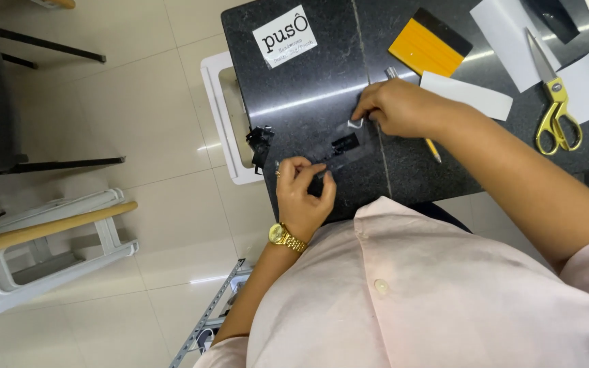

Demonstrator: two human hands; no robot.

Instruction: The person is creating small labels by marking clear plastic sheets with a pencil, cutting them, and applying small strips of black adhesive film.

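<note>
While your left hand (303, 191) pinches the near corner of the thin dark film sheet (345, 146) lying flat on the table (308, 88), right hand (397, 109) fingers clamp its far edge. Looks light, floppy, crease-prone; grip edges only.

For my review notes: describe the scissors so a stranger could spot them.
Look at the dark counter, far right side. The scissors lie there past the right hand, on white paper. Only they have yellow handle loops and pointed metal blades.
</note>
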